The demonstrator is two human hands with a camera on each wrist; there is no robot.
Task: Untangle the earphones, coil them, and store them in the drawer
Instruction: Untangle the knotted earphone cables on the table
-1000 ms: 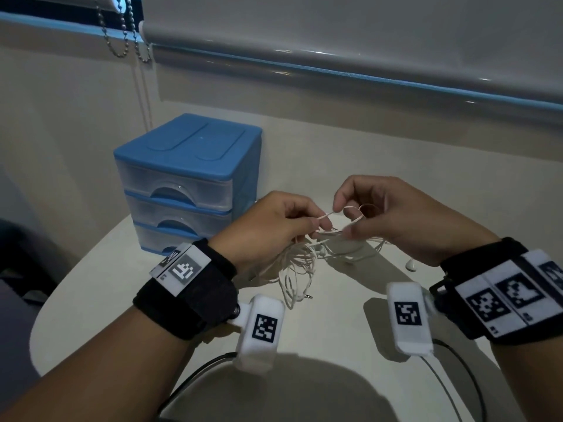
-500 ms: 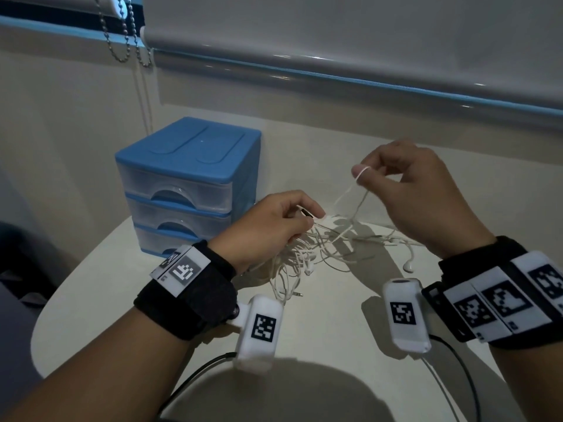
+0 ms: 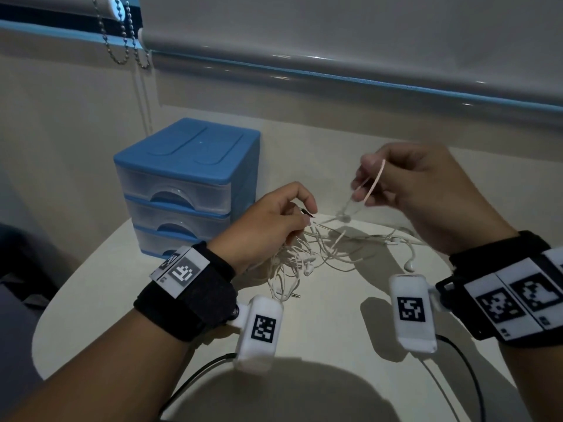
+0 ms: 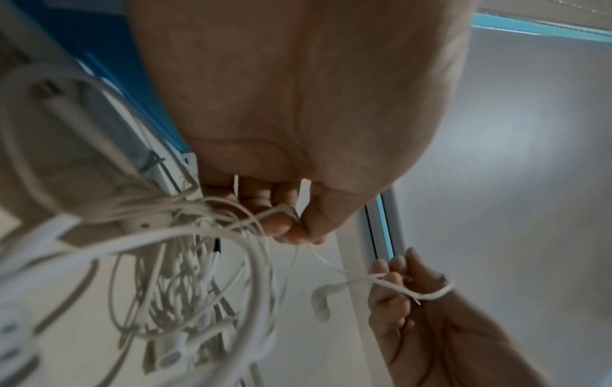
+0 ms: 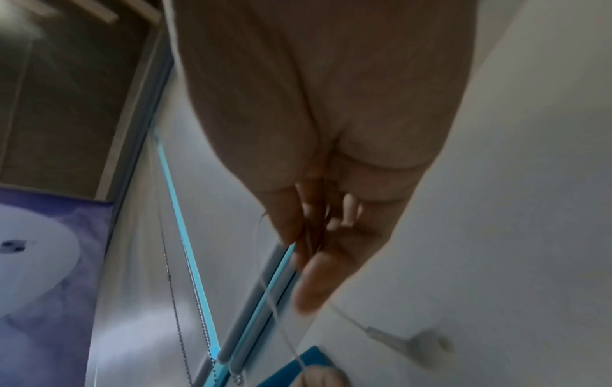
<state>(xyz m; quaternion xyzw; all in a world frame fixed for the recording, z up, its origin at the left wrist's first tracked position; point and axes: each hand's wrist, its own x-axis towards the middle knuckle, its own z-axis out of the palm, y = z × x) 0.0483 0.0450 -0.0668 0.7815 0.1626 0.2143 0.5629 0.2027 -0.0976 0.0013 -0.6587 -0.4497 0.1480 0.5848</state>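
While the left hand [image 3: 268, 226] pinches a strand of the white earphones [image 3: 316, 254] between thumb and curled fingers at frame centre, the right hand [image 3: 420, 193] is raised up and to the right of it, with a loop of the same cord hooked over its curled fingers [image 4: 394, 277]. Cord runs taut between the two hands; one earbud [image 4: 321, 298] dangles from it in the left wrist view. Right wrist view is blurred; fingers curled, thin cord trailing below them.

The rest of the earphones lies as a loose tangle on the pale surface [image 3: 320, 330], below and between the hands. A second earbud [image 3: 409, 264] rests at the right edge of the tangle; the jack plug [image 3: 294, 296] lies at its lower edge.

Blue drawer unit [image 3: 189, 184] stands on the surface in the centre left of the frame, just left of the left hand. Three translucent drawers, all shut.

Both wrists carry black straps with marker tags and white camera modules [image 3: 259, 330]. A roller blind [image 3: 335, 41] spans the top of the frame, bead chain [image 3: 122, 35] hanging at upper left.
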